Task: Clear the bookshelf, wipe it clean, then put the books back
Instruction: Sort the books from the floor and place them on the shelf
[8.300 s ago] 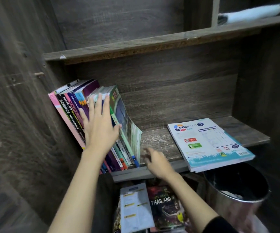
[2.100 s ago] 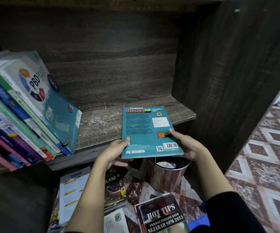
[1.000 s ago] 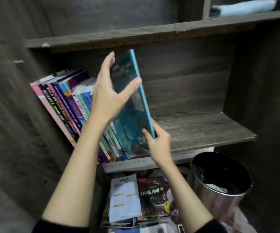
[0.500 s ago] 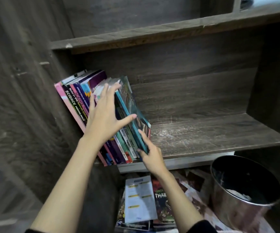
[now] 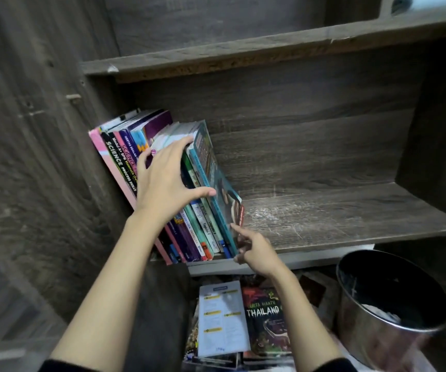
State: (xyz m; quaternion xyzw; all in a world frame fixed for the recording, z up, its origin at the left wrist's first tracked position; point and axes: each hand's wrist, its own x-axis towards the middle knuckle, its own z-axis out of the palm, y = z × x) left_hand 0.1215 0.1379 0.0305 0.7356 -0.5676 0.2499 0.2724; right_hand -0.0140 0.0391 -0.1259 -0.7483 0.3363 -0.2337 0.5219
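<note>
A row of books (image 5: pixel 125 157) leans to the left at the left end of a dark wooden shelf (image 5: pixel 337 216). The rightmost one is a teal book (image 5: pixel 214 173). My left hand (image 5: pixel 165 181) lies spread over the spines, fingers on the top edges and thumb pressed against the teal book. My right hand (image 5: pixel 256 251) is at the shelf's front edge, its fingertips touching the teal book's lower corner. The right part of the shelf board is bare and scratched.
Below the shelf lie loose books, among them a white booklet (image 5: pixel 222 320) and a dark "Thailand" book (image 5: pixel 264 318). A shiny metal bin (image 5: pixel 393 323) stands at the lower right. Another shelf board (image 5: pixel 243 53) runs above. A wooden side panel (image 5: pixel 28 130) closes the left.
The teal book, held up in both hands a second ago, now stands in the row as its rightmost book. My left hand has spread over the spines.
</note>
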